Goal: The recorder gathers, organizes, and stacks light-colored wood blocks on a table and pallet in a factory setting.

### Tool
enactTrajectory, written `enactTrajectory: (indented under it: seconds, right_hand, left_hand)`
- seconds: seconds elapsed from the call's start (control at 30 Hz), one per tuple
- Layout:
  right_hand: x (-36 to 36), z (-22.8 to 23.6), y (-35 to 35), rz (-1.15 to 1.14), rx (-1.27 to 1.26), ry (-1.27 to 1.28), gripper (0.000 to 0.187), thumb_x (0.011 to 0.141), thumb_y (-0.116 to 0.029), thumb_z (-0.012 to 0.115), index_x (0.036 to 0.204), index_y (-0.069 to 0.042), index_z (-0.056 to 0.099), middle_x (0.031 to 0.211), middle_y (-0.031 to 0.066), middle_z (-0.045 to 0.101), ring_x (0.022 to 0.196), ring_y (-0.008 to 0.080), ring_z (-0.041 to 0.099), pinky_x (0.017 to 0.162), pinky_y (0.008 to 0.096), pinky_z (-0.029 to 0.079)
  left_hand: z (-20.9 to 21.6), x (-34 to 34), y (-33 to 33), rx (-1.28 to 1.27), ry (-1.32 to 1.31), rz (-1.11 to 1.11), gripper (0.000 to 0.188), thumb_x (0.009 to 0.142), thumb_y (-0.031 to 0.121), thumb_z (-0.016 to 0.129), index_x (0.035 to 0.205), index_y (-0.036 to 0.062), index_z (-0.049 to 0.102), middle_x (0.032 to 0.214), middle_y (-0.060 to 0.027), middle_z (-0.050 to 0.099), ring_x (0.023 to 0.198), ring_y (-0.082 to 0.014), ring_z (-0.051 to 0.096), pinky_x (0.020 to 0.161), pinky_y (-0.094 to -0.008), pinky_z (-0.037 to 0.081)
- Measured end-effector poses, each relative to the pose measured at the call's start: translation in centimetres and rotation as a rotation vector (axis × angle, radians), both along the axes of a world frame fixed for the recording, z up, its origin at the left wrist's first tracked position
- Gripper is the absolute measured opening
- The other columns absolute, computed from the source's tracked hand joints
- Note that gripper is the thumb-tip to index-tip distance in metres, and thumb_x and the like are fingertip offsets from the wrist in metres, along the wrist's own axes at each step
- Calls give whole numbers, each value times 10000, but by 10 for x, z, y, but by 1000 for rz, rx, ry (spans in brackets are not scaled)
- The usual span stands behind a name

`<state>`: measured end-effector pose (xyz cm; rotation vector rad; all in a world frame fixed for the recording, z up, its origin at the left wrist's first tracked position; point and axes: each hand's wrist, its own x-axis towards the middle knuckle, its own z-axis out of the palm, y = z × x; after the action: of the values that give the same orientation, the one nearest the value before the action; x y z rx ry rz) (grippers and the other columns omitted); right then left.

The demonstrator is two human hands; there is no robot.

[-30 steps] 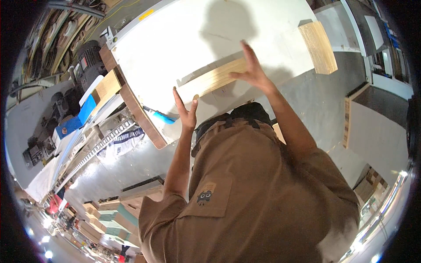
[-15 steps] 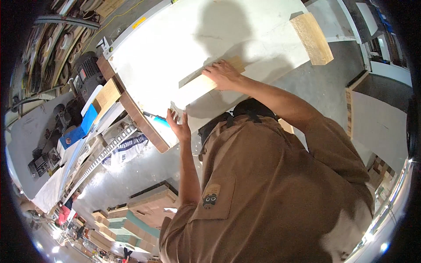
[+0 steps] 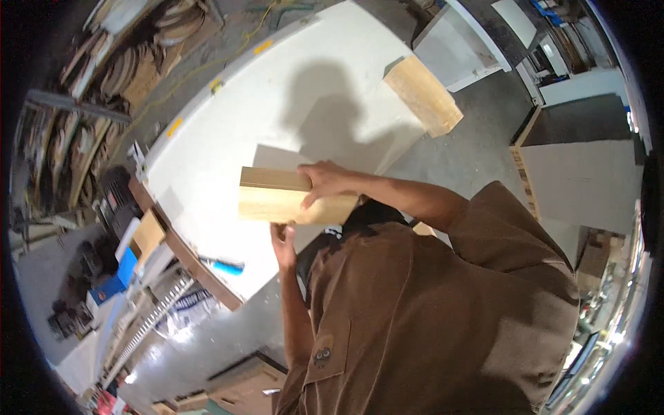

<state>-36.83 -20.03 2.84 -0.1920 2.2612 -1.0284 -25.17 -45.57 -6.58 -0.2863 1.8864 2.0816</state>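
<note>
A pale wooden block (image 3: 266, 205), long and with two faces showing, is raised and tilted over the white tabletop (image 3: 228, 104). My right hand (image 3: 324, 182) grips it from above, thumb on the near face and fingers over the far side. Under its near edge, my left hand (image 3: 282, 243) supports the block with fingertips partly hidden behind it. A second stack of pale wood pieces (image 3: 423, 95) lies at the table's right edge, overhanging it. Close to the left corner lies a blue-handled tool (image 3: 225, 266).
A long metal level (image 3: 214, 86) with yellow parts runs along the table's far left edge. Beyond the brown table edge (image 3: 187, 252) stand a motor (image 3: 117, 190) and a blue box (image 3: 126, 265). Curved wooden parts (image 3: 90, 138) fill a rack; a large cabinet (image 3: 581, 173) is at right.
The wooden block has been lifted and turned so its faces show. My left hand, empty and spread before, now touches its near edge. The view has shifted.
</note>
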Motion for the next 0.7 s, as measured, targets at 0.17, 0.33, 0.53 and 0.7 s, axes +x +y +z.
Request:
enactTrajectory:
  seconds: [0.17,0.33,0.53,0.7]
  right_hand:
    - [4,41,86,-273,-273,-201,840,670,-506,842,1289,2,592,1166,179,689,1090,309,653,918,385,504]
    - [16,59,203,-479,-404,-205,829,766,-542,797,1307,48,582,1169,167,681,1068,256,640,908,359,493]
    - [82,14,326,-848,-694,-302,723,874,-480,778,1347,21,560,1122,91,652,949,187,599,810,329,487]
    - [143,-26,349,-1221,-963,-167,713,880,-385,805,1398,16,525,1251,81,626,1051,166,613,906,308,506]
  left_hand:
    - [49,-40,110,305,-31,-63,749,902,330,733,1419,-103,405,1390,-193,520,1273,-290,506,1125,-418,354]
    - [62,-88,219,367,-76,-232,756,879,299,753,1441,-67,403,1375,-178,548,1264,-287,524,1123,-429,367]
    - [50,-114,337,387,-132,-389,759,923,343,686,1491,-44,367,1442,-165,506,1318,-300,488,1131,-447,371]
    - [43,-133,416,446,-193,-402,739,905,391,709,1474,25,411,1445,-145,496,1318,-307,495,1121,-482,388]
